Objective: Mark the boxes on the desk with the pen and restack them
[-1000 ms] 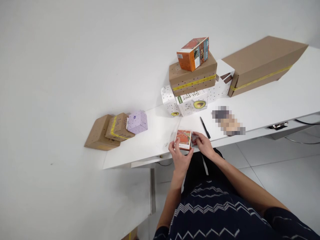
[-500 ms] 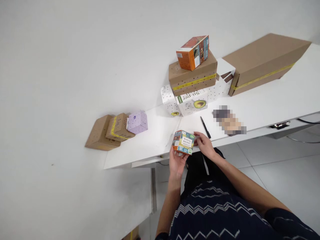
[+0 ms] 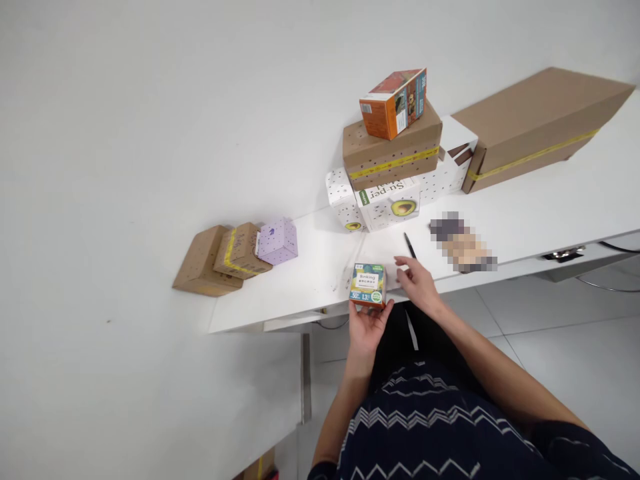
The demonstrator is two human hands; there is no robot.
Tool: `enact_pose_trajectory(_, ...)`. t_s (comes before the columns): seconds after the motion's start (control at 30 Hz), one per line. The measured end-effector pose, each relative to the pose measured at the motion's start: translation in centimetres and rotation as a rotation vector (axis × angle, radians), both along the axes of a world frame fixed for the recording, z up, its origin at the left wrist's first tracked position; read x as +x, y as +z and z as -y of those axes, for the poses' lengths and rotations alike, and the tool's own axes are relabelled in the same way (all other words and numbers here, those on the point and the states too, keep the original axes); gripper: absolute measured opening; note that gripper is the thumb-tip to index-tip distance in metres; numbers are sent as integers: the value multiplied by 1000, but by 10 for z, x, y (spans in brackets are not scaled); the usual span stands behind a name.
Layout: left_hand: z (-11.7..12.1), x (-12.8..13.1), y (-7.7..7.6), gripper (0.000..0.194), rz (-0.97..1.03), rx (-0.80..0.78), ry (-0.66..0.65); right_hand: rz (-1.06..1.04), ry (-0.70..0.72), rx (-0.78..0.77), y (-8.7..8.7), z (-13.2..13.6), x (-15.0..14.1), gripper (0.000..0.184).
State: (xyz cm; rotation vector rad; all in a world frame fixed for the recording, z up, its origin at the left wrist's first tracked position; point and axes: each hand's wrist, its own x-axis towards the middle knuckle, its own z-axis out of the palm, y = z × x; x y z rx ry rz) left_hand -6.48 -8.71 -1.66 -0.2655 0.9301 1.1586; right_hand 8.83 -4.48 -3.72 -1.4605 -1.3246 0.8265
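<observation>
My left hand (image 3: 369,327) grips a small printed box (image 3: 367,283) from below, fingers at its near end. Its blue-green and yellow face reads "Binking" and is turned up toward me. To the right of the box, my right hand (image 3: 418,285) is apart from it, fingers loosely spread with nothing between them. A black pen (image 3: 410,245) lies on the white table (image 3: 315,280) just beyond that hand, its near end hidden behind the fingers.
Farther back, an orange box (image 3: 393,107) tops a brown carton (image 3: 395,152) above white avocado-printed boxes (image 3: 393,207). A long carton (image 3: 545,130) stands right, near a pixelated item (image 3: 463,241). At left sit a lilac box (image 3: 279,241) and two brown boxes (image 3: 237,250).
My right hand has come off the printed box and moved slightly right. The box has turned in my left hand, so its orange side no longer shows at the left.
</observation>
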Motion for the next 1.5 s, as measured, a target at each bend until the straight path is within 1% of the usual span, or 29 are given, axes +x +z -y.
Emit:
enact_pose_trajectory(0.07,0,2,-2,47,20,11,-22,218,-71,20,15,-8,14,40)
enact_pose_trajectory(0.1,-1,3,-3,47,32,12,-34,348,-102,-9,21,-13,21,43)
enact_pose_trajectory(0.17,-3,6,-3,47,50,-1,-48,603,-131,-125,27,-24,31,49)
enact_pose_trajectory(0.23,-5,11,-1,49,72,-20,-56,794,-109,-260,26,-32,37,51)
enact_pose_trajectory(0.3,-8,16,2,51,101,-32,-72,912,-51,-335,22,-36,37,48)
enact_pose_trajectory(0.37,-11,21,5,52,118,-38,-85,985,3,-350,18,-36,33,45)
enact_pose_trajectory(0.43,-15,26,4,52,122,-40,-103,1023,51,-346,16,-34,29,46)
enact_pose_trajectory(0.5,-17,29,2,52,115,-41,-135,1019,87,-342,15,-31,27,47)
enact_pose_trajectory(0.6,-11,32,-4,52,89,-52,-200,904,77,-301,10,-29,34,44)
enact_pose_trajectory(0.67,0,33,-8,52,49,-48,-269,727,15,-216,1,-27,43,41)
enact_pose_trajectory(0.7,7,33,-9,50,1,-21,-314,612,-24,-162,-4,-26,49,40)
enact_pose_trajectory(0.73,15,33,-9,46,-93,38,-352,488,-63,-110,-9,-25,55,39)
enact_pose_trajectory(0.77,22,32,-9,42,-241,142,-386,363,-97,-71,-15,-24,60,38)
enact_pose_trajectory(0.8,27,31,-7,37,-446,289,-405,249,-121,-49,-20,-22,64,37)
enact_pose_trajectory(0.87,29,27,0,28,-971,659,-381,81,-133,-24,-27,-20,68,35)
enact_pose_trajectory(0.9,26,24,5,23,-1241,841,-357,27,-119,-5,-28,-19,68,34)
enact_pose_trajectory(0.93,20,21,9,16,-1476,988,-339,-15,-102,21,-28,-18,67,32)
enact_pose_trajectory(0.97,13,18,13,13,-1656,1094,-354,-45,-90,51,-27,-18,65,30)
enact_pose_trajectory(1.0,4,15,16,17,-1776,1164,-385,-63,-92,81,-24,-17,62,28)
enact_pose_trajectory(1.03,-5,13,18,22,-1835,1210,-436,-69,-113,107,-19,-17,60,26)
enact_pose_trajectory(1.07,-13,12,18,26,-1845,1240,-491,-63,-153,130,-14,-16,58,24)
enact_pose_trajectory(1.13,-26,11,14,25,-1799,1261,-553,-46,-273,159,1,-15,54,22)
enact_pose_trajectory(1.2,-34,13,6,24,-1776,1244,-542,-91,-344,134,17,-13,51,24)
enact_pose_trajectory(1.23,-37,15,2,25,-1790,1227,-521,-149,-345,109,26,-12,50,25)
enact_pose_trajectory(1.27,-39,16,-1,26,-1815,1210,-496,-220,-319,85,35,-12,49,26)
enact_pose_trajectory(1.37,-45,21,-7,28,-1895,1187,-438,-394,-157,47,58,-11,42,32)
enact_pose_trajectory(1.43,-47,24,-8,29,-1912,1176,-412,-409,-81,41,67,-13,34,28)
enact_pose_trajectory(1.5,-48,25,-8,28,-1905,1159,-389,-380,-50,55,71,-16,24,23)
